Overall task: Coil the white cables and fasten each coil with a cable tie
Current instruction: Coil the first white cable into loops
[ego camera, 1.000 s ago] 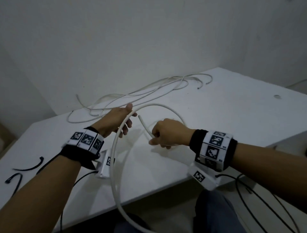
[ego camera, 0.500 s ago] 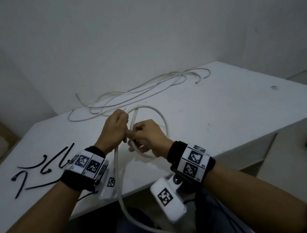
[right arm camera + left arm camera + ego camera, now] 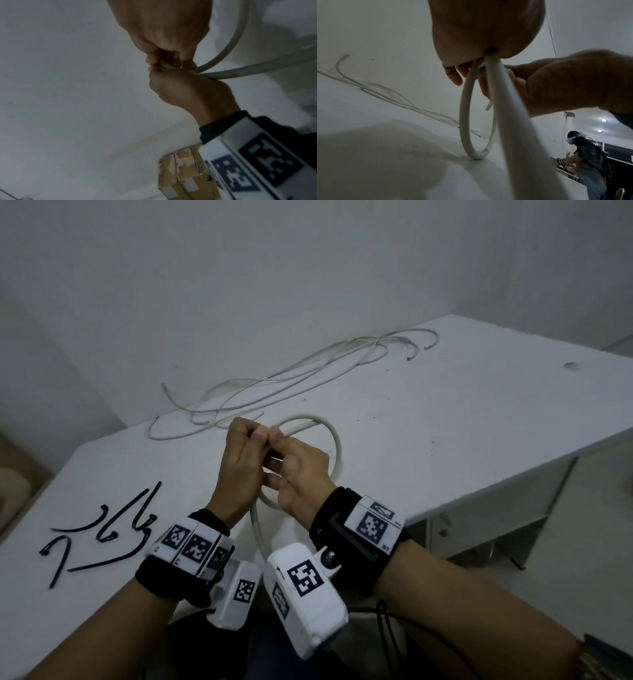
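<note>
A thick white cable (image 3: pixel 337 446) is bent into one loop standing on the white table (image 3: pixel 445 422). Both hands meet at the crossing on the loop's near left side. My left hand (image 3: pixel 255 434) grips the two strands in its curled fingers. Thumb and fingers of my right hand (image 3: pixel 275 438) pinch the same spot. The cable's tail (image 3: pixel 257 535) runs down between my wrists and off the table edge. The left wrist view shows the loop (image 3: pixel 464 121) touching the table, a short free end poking out beside the right hand (image 3: pixel 565 83). Black cable ties (image 3: pixel 102 532) lie at the left.
Several thin white cables (image 3: pixel 274 385) sprawl along the table's far edge by the wall. The table's front edge runs just under my wrists. Another person (image 3: pixel 589 155) works at a bench far behind. Cardboard boxes (image 3: pixel 185 175) are stacked by the wall.
The hands, apart a second ago, have come together at the crossing. The wide arc has closed into a small loop, and the right hand has shifted up to pinch beside the left.
</note>
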Available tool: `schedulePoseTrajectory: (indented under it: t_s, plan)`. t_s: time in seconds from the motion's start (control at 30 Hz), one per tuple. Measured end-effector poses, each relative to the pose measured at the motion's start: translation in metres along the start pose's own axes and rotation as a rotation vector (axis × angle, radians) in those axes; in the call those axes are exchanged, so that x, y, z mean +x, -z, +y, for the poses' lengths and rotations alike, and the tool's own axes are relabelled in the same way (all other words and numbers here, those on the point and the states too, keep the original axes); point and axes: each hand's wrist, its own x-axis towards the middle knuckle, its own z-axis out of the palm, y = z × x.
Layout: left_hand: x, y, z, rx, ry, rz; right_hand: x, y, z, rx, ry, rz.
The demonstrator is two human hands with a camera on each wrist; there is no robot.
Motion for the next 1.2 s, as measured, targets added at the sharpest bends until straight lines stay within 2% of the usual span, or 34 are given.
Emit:
schedulePoseTrajectory:
  t_s: [0.23,0.4,0.53,0.6,0.67,0.77,0.83,0.9,0.93,0.97,1.07,1.1,1.13,1.17,1.2]
  plan:
    - [-0.008,0.01,0.006,0.144,-0.02,0.009,-0.004,0.0,0.001,-0.057,0.015,0.012]
    - [0.023,0.03,0.029,0.279,0.075,-0.049,0.0,-0.003,0.012,-0.289,0.218,0.059]
    - [0.046,0.022,0.055,0.316,0.399,-0.409,-0.005,-0.012,0.028,-0.509,0.362,0.014]
    - [0.05,0.016,0.059,0.411,0.404,-0.512,-0.006,-0.011,0.029,-0.561,0.42,0.01]
    - [0.05,0.013,0.055,0.436,0.371,-0.463,-0.008,-0.005,0.023,-0.607,0.455,-0.017]
    - [0.051,0.015,0.05,0.175,0.435,-0.309,-0.014,0.011,0.021,-0.897,0.596,-0.097]
    - [0.053,0.021,0.054,-0.024,0.45,-0.229,-0.028,0.026,0.028,-1.103,0.779,-0.094]
    - [0.058,0.027,0.061,-0.112,0.433,-0.141,-0.05,0.038,0.038,-1.091,0.997,-0.049]
    - [0.06,0.03,0.064,-0.135,0.423,-0.1,-0.06,0.043,0.042,-1.052,0.982,-0.053]
    - [0.06,0.032,0.068,-0.152,0.418,-0.069,-0.069,0.046,0.045,-0.998,0.823,-0.093]
    - [0.058,0.031,0.075,-0.193,0.425,-0.039,-0.087,0.049,0.052,-0.715,-0.171,-0.235]
    - [0.056,0.03,0.077,-0.204,0.427,-0.046,-0.089,0.05,0.055,-0.595,-0.398,-0.248]
    - [0.054,0.028,0.079,-0.215,0.429,-0.06,-0.088,0.052,0.058,-0.447,-0.514,-0.221]
    - [0.052,0.026,0.081,-0.228,0.434,-0.078,-0.087,0.053,0.062,-0.262,-0.548,-0.16]
    - [0.049,0.025,0.083,-0.234,0.444,-0.096,-0.084,0.054,0.066,-0.071,-0.521,-0.084]
